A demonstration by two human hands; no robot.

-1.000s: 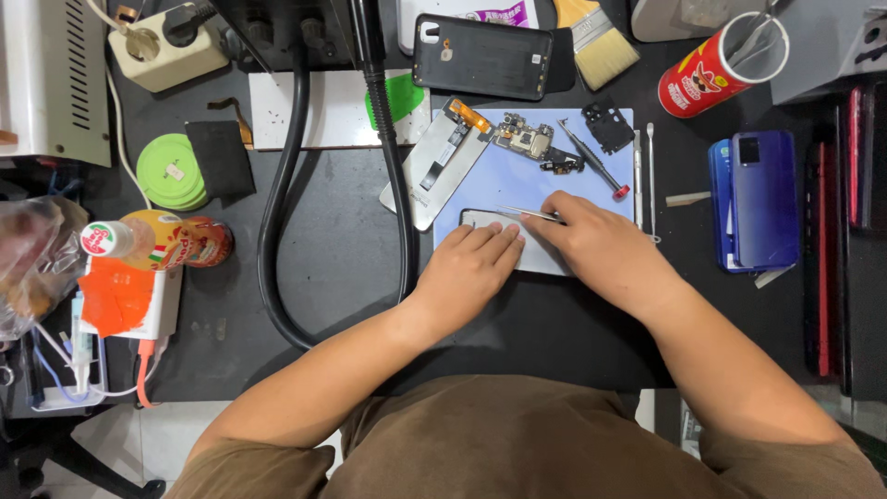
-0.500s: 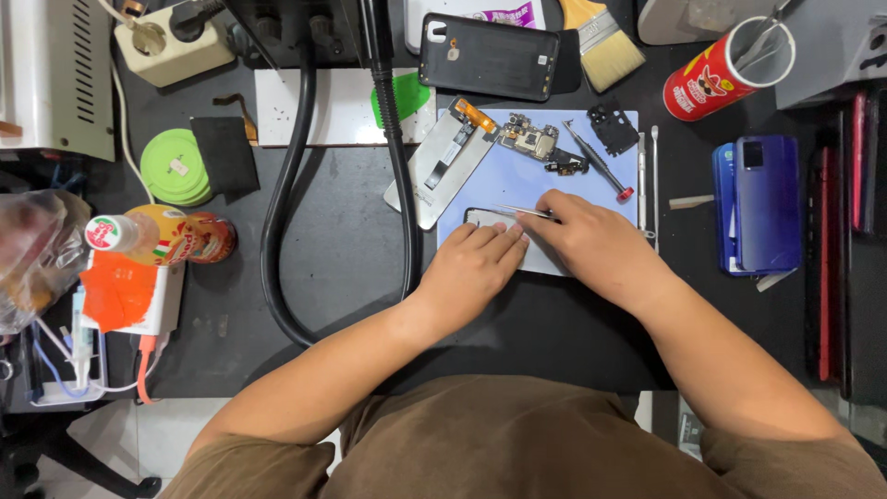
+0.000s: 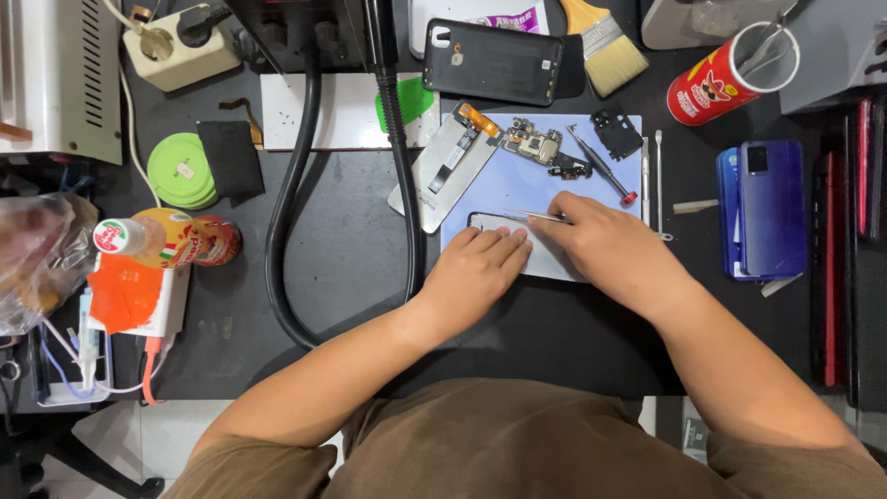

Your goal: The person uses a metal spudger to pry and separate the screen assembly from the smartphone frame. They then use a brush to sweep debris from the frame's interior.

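Right now we see both hands meeting over a phone body (image 3: 504, 225) that lies flat on a pale blue work mat (image 3: 540, 185) in the middle of the dark bench. The left hand (image 3: 480, 273) rests palm down, fingers together, pressing on the near part of the phone; it grasps nothing. The right hand (image 3: 610, 248) pinches a pair of slim metal tweezers (image 3: 539, 216), whose tips point left and lie on the phone's upper edge, just beyond the left fingertips.

Farther back on the mat we make out a small circuit board (image 3: 540, 145), a black shield part (image 3: 616, 131) and a screwdriver with a red tip (image 3: 602, 167). A silver phone frame (image 3: 445, 168) lies tilted across the mat's left edge, touching a black hose (image 3: 404, 185). Behind the mat lies a black phone back cover (image 3: 492, 61) with a paint brush (image 3: 601, 44) just beside it. To the right, well apart from the hands, sits a stack of blue phones (image 3: 767, 208), and a red tube can (image 3: 722, 74) holds tools. On the left stand green tape rolls (image 3: 176, 171) and a small bottle (image 3: 166, 240) lying on its side.
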